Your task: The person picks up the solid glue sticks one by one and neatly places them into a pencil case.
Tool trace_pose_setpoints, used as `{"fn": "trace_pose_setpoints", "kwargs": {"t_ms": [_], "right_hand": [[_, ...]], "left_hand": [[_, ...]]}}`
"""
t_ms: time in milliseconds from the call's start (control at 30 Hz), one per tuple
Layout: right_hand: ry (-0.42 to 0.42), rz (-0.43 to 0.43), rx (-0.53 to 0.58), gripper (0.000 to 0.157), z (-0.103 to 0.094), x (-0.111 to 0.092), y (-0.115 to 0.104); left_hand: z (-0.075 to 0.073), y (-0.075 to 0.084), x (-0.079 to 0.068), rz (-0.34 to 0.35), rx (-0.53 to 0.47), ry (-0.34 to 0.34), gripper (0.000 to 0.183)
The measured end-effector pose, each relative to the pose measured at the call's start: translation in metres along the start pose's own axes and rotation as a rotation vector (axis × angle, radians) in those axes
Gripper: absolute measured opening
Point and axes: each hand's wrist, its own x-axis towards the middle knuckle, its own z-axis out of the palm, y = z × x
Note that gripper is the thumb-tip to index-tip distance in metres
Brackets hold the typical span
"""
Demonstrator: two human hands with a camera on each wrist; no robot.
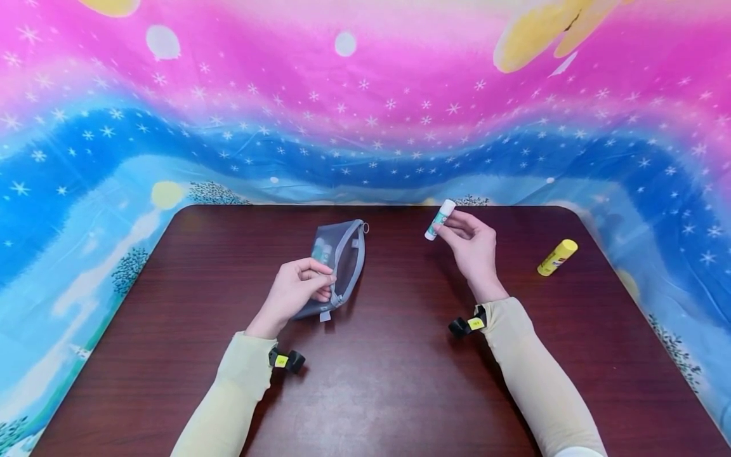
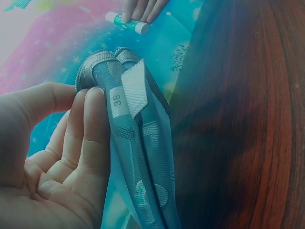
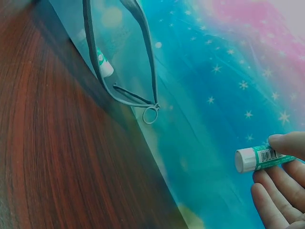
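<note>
My left hand (image 1: 302,285) pinches the edge of a grey mesh zip pouch (image 1: 349,270) whose mouth gapes toward the right. Through the mesh, white-and-green glue sticks (image 1: 322,251) show inside; how many is unclear. In the left wrist view, thumb and fingers grip the pouch (image 2: 138,138) beside its zip and white tag. My right hand (image 1: 474,244) holds another white-and-green glue stick (image 1: 440,220) between thumb and fingers, above the table and apart from the pouch. The right wrist view shows this glue stick's white end (image 3: 246,160) and the pouch's ring pull (image 3: 150,115).
A yellow glue stick (image 1: 557,258) stands on the dark red-brown table (image 1: 365,393), right of my right hand. Behind the table and along its sides hangs a pink and blue patterned cloth (image 1: 365,127). Each wrist wears a black camera band.
</note>
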Motion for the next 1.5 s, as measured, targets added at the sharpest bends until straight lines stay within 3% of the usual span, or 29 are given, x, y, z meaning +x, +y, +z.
{"fn": "trace_pose_setpoints", "kwargs": {"t_ms": [500, 833, 1500], "right_hand": [[-0.023, -0.023, 0.003, 0.039, 0.013, -0.010, -0.030], [-0.032, -0.052, 0.043, 0.039, 0.018, -0.005, -0.009], [-0.100, -0.032, 0.049, 0.040, 0.034, -0.016, -0.009]], "left_hand": [[0.000, 0.001, 0.002, -0.001, -0.003, -0.006, 0.019], [0.001, 0.000, 0.004, -0.002, -0.008, -0.005, 0.019], [0.000, -0.004, 0.004, -0.001, 0.003, 0.001, 0.018]]}}
